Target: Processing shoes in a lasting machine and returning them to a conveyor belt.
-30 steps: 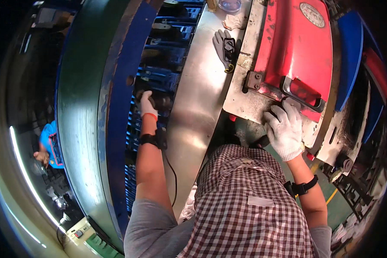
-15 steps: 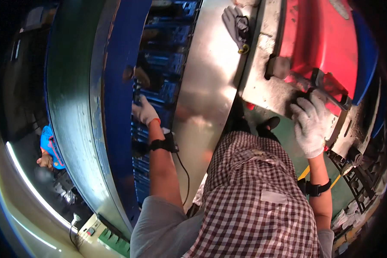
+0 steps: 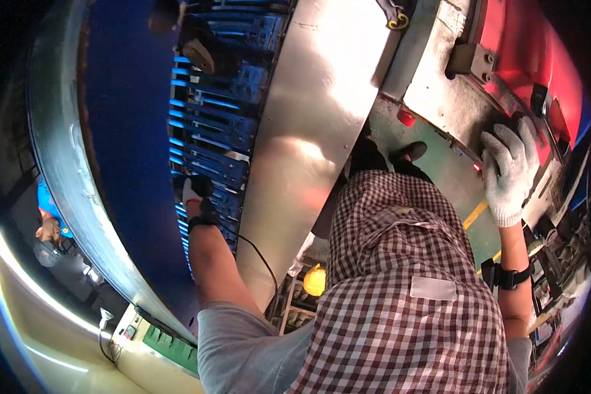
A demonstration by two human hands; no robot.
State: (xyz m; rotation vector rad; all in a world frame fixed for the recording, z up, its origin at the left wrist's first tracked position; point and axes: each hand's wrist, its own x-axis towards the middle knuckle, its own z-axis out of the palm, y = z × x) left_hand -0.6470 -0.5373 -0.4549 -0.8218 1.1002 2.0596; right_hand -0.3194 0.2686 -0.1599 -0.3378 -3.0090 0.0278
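Note:
My left hand [image 3: 190,192], in a white glove with a red cuff edge, is over the blue-lit slatted conveyor bed [image 3: 210,134]. Right against it is a dark rounded piece [image 3: 202,185]; the fingers are hidden, so whether they grip it cannot be told. Farther up the slats lies a dark piece with a brown side [image 3: 198,55]. My right hand [image 3: 509,169], in a whitish knit glove, is open with fingers stretched, beside the red machine cover [image 3: 538,59] and its black handle [image 3: 542,105]. Whether the fingertips touch the cover is unclear.
A shiny metal ledge [image 3: 302,144] runs between the conveyor and my checked apron. On the left is a blue side panel [image 3: 128,144]. A cable [image 3: 262,253] trails from my left wrist. At far left a person in blue [image 3: 48,207] is visible. A yellow object [image 3: 314,280] sits low behind the ledge.
My left hand has drawn back toward me along the slats, to the dark rounded piece. My right hand has shifted slightly off the black handle, fingers now straighter. The view has shifted too.

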